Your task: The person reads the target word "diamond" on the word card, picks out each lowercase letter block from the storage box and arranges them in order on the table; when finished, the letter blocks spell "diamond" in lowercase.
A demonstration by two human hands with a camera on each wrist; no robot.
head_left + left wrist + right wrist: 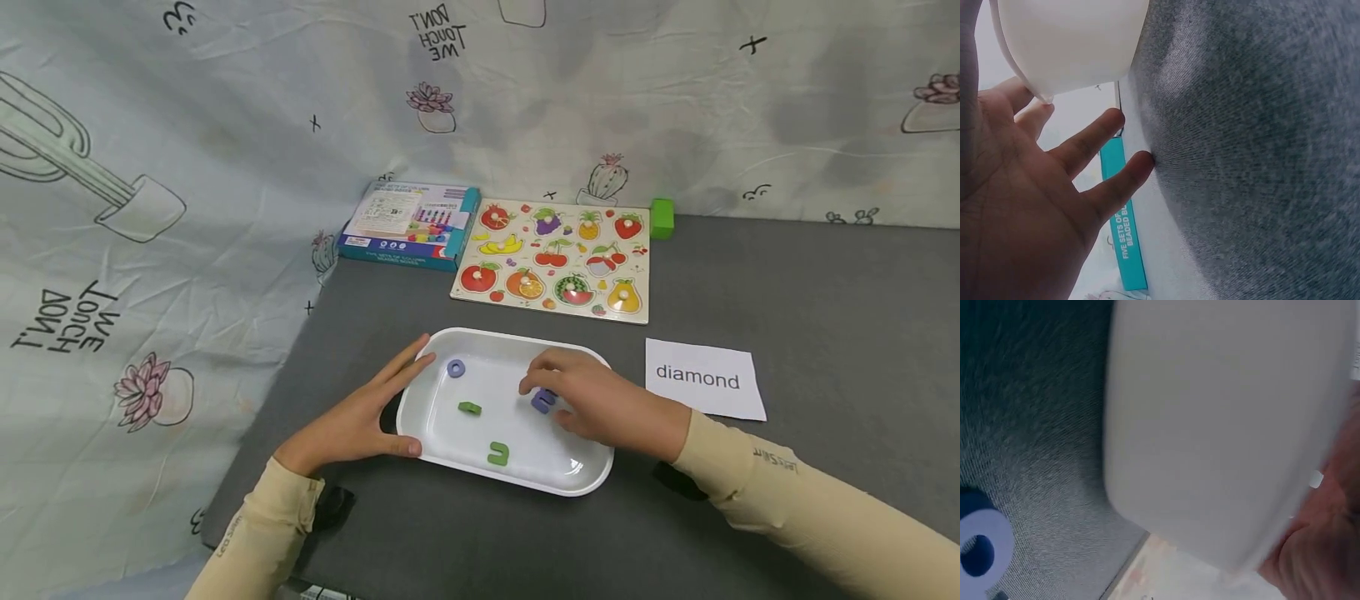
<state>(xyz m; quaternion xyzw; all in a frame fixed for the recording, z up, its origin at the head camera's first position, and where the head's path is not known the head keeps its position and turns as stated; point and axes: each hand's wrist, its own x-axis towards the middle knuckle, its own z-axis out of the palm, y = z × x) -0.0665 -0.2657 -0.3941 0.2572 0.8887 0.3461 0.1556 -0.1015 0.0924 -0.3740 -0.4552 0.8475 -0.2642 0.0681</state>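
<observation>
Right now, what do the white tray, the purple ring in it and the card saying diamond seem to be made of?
The white tray looks like hard, glossy plastic, possibly enamel; bright highlights show inside. The purple ring seems matte plastic, foam or painted wood: evenly coloured, little shine, too small to settle. The card looks like matte paper or cardstock: a thin sheet without gloss.

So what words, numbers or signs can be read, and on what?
"diamond": white rectangular paper card
"DON'T TOUCH", then "ME" or "WE": pale printed fabric curtain
"x": same curtain
"FIVE SETS OF", "BEADED BL": flat teal cardboard box
"Let's Slim": beige fabric sleeves
Remaining print: too small or blurred
</observation>
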